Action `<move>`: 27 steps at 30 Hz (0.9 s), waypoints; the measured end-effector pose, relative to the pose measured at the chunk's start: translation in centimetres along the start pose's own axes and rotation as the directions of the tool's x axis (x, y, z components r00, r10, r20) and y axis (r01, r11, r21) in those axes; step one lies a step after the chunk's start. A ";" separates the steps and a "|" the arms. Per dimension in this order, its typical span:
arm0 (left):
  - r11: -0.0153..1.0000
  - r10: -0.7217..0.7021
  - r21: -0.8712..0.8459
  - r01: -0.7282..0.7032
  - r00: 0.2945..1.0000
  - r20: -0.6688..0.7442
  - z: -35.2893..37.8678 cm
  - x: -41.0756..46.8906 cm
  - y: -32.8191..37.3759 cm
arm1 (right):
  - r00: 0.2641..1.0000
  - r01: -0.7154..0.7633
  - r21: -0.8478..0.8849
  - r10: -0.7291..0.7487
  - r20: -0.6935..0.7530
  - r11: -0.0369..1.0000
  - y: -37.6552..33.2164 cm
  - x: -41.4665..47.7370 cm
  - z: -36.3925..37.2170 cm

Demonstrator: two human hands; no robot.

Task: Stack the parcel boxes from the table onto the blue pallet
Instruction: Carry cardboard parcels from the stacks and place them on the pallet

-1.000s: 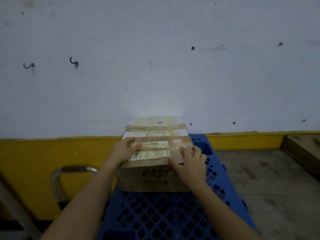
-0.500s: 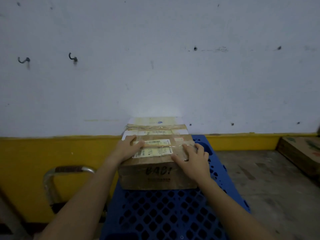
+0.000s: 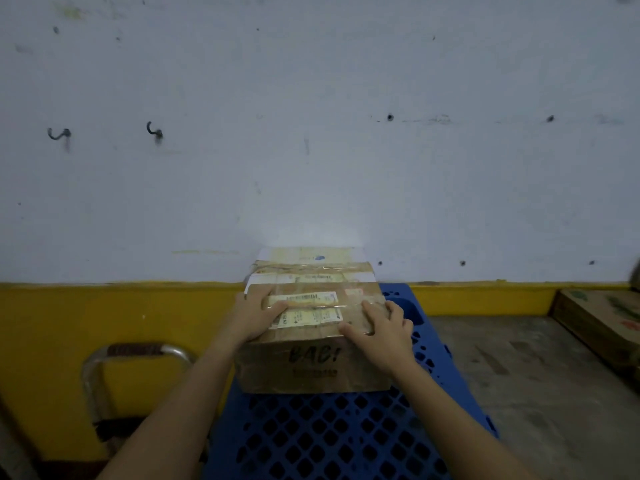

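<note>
A brown parcel box with a white label on top and black lettering on its front stands on the far part of the blue pallet. Behind it a second taped box stands against the wall. My left hand lies over the front box's top left edge, its fingers flat across the label. My right hand rests on the top right corner, with the fingers spread over the top and the thumb along the front edge.
A metal trolley handle stands left of the pallet, in front of the yellow wall band. A flat printed cardboard box lies on the concrete floor at the right. The white wall is close behind the boxes.
Both hands stay on top of the front box. My left fingers have slid a little farther across the label, and the box looks slightly nearer the box behind it.
</note>
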State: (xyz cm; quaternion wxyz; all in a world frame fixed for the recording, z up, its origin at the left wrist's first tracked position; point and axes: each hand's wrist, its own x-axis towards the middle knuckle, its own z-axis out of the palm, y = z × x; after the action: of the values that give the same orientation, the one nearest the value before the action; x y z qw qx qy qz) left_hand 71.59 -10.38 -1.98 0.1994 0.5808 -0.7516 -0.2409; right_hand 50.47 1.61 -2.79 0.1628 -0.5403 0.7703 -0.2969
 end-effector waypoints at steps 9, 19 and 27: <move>1.000 -0.023 -0.006 0.024 0.997 0.069 -0.8 -0.5 0.6 | 0.998 -0.004 -0.035 0.006 0.058 0.999 -0.1 0.3 -0.7; 0.972 0.026 0.234 -0.005 0.996 -0.090 -1.8 -2.3 3.7 | 0.995 0.099 0.051 -0.098 -0.011 0.994 1.2 -2.0 -3.7; 0.983 0.163 0.123 -0.136 0.955 -0.247 2.4 -6.5 13.2 | 0.976 0.216 0.033 -0.216 -0.005 0.976 6.7 -7.4 -10.0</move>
State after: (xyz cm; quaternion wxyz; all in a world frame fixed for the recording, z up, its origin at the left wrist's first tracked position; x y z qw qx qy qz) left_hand 61.51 -0.97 3.79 0.2819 0.5583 -0.7728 -0.1082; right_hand 42.52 12.92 0.10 0.1378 -0.6179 0.7021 -0.3261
